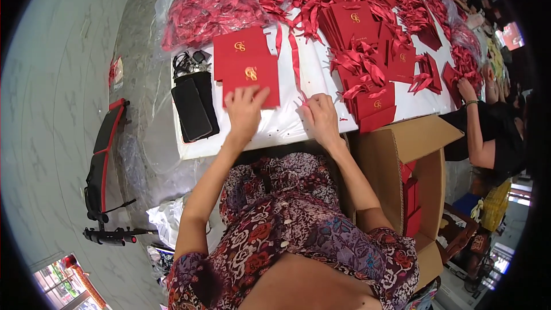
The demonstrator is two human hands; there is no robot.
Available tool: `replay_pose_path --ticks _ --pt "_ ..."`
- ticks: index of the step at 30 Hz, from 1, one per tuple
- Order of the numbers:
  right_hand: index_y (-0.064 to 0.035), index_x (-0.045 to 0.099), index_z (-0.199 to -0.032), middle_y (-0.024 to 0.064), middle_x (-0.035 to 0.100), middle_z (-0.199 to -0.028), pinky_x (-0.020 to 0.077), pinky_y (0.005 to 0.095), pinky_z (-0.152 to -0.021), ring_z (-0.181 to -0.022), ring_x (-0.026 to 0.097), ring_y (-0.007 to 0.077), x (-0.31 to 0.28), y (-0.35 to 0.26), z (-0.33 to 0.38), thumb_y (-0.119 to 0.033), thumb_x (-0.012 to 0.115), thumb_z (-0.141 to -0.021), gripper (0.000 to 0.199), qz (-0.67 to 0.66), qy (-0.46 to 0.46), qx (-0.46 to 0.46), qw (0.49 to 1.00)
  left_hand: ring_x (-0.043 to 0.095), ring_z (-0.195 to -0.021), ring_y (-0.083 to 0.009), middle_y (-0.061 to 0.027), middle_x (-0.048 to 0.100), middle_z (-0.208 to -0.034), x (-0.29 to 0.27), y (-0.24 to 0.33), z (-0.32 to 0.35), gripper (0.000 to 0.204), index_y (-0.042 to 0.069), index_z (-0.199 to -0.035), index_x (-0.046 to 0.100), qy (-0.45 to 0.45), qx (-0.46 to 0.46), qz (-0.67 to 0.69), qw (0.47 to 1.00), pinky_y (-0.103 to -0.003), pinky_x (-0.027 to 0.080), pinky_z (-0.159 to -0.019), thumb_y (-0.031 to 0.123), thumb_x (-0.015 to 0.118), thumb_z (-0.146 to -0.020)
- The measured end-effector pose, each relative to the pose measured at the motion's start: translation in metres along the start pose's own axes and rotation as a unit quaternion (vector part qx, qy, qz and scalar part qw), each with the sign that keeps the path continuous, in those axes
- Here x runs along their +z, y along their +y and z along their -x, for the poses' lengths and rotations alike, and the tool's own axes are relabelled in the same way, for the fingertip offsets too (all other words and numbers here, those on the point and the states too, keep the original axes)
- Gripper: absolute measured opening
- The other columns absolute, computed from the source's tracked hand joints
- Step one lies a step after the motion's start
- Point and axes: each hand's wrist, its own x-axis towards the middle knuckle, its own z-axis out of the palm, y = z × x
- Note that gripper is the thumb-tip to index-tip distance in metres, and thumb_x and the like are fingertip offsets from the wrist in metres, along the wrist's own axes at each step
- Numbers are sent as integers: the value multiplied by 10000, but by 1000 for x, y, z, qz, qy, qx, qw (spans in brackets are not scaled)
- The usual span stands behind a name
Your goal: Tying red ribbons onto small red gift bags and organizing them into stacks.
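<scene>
Two flat red paper bags with gold print overlap on the white table in front of me. My left hand (244, 108) rests its spread fingers on the lower edge of the nearer red bag (258, 83); the other red bag (238, 44) lies just beyond. To the right, my right hand (322, 117) is closed in a pinch, with a small pinkish thing at its fingertips that I cannot make out. A loose red ribbon (295, 60) runs down the table toward that hand.
Left of the bags lie a black phone (192, 109) and a dark cable (189, 64). A plastic sack of red ribbons (209, 14) stands beyond. Stacked red bags (353, 26) fill the right side. An open cardboard box (422, 138) adjoins the table; another person's arm (473, 120) reaches in.
</scene>
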Motion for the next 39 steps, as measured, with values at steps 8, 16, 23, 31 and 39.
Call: replay_pose_path --ticks 8,16,23,31,39 --pt "0 658 -890 141 575 -940 423 445 -764 -890 542 333 -1 0 5 -145 708 -838 161 24 -32 -9 999 540 -983 -258 -48 600 -1014 -27 50 60 421 132 -1138 690 -107 11 130 986 -424 356 -892 162 752 -723" --pt "-23 647 -894 131 573 -966 422 444 -813 -929 542 329 -1 -32 -8 -156 715 -835 161 -5 -40 -81 996 593 -685 -63 -16 696 -848 11 35 20 238 32 -1149 686 -115 -370 570 725 -209 487 -591 158 665 -949" --pt "-46 648 -928 123 598 -985 422 429 -847 -967 568 317 1 -37 -6 -134 712 -829 146 -23 -24 -68 997 595 -698 -40 -4 698 -849 20 35 24 223 19 -1083 703 -150 -408 677 594 -181 496 -614 203 665 -961" --pt "-72 650 -907 57 618 -818 418 400 -851 -844 604 261 12 -29 -10 -137 705 -853 101 -33 -24 -57 998 626 -829 -179 -79 659 -1016 11 8 18 313 23 -1118 688 -18 -160 268 950 -295 505 -710 224 731 -882" --pt "-79 644 -850 66 635 -830 409 389 -775 -805 602 251 37 -20 -27 -139 719 -820 101 22 -74 -62 995 533 -992 -280 -74 612 -1019 2 4 9 457 85 -1086 647 -98 -94 108 985 -410 359 -863 273 825 -710"
